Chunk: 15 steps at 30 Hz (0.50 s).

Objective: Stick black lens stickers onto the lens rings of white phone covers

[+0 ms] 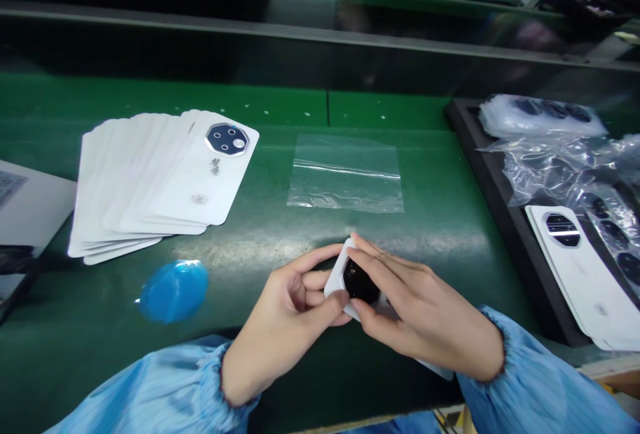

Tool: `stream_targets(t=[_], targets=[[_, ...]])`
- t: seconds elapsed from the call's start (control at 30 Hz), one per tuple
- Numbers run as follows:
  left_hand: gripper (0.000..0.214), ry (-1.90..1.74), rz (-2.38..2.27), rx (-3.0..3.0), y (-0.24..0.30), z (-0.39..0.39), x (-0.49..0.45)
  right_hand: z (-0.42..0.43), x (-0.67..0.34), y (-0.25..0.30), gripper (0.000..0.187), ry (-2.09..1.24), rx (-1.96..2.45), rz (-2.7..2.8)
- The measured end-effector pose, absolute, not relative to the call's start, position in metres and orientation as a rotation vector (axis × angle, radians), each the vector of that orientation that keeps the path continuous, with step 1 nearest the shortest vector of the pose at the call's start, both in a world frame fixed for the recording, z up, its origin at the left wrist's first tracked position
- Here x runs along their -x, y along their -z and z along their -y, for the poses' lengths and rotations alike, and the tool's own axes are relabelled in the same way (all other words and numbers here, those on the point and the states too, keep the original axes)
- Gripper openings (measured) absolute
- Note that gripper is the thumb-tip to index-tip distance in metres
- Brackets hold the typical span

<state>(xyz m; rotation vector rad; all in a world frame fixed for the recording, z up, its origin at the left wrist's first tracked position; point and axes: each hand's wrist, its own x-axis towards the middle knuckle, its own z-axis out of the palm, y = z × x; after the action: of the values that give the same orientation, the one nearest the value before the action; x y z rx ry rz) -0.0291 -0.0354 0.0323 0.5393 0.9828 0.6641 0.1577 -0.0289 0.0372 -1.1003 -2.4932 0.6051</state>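
Between my two hands is a white phone back cover (337,279) with a dark octagonal camera lens plate (361,283). My left hand (295,314) grips the cover's left end, with the thumb at the plate's lower edge. Across the cover lies my right hand (413,304), its fingers on the plate's upper edge and its thumb near the lower edge. The cover tilts down to the right, and much of it is hidden under the right hand. Fanned out to the left are several white phone back covers (200,174); the top one has a camera plate with round holes.
A clear plastic bag (346,181) lies behind my hands. At left is a blue film piece (174,291), beside a white box (30,201). On the right, a black tray (493,201) holds bagged lens parts (543,117) and more white covers (583,274).
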Motion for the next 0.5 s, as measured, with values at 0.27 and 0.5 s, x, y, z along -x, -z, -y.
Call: stream_targets(t=[0.27, 0.5], targets=[[0.048, -0.742, -0.874, -0.617, -0.0319, 0.0417, 0.0318, 0.0273, -0.1593, -0.0394, 0.045, -0.762, 1.166, 2.387], [0.051, -0.750, -0.900, -0.681, -0.0347, 0.0419, 0.0311, 0.0269, -0.1604, -0.0408, 0.045, -0.779, 1.154, 2.337]])
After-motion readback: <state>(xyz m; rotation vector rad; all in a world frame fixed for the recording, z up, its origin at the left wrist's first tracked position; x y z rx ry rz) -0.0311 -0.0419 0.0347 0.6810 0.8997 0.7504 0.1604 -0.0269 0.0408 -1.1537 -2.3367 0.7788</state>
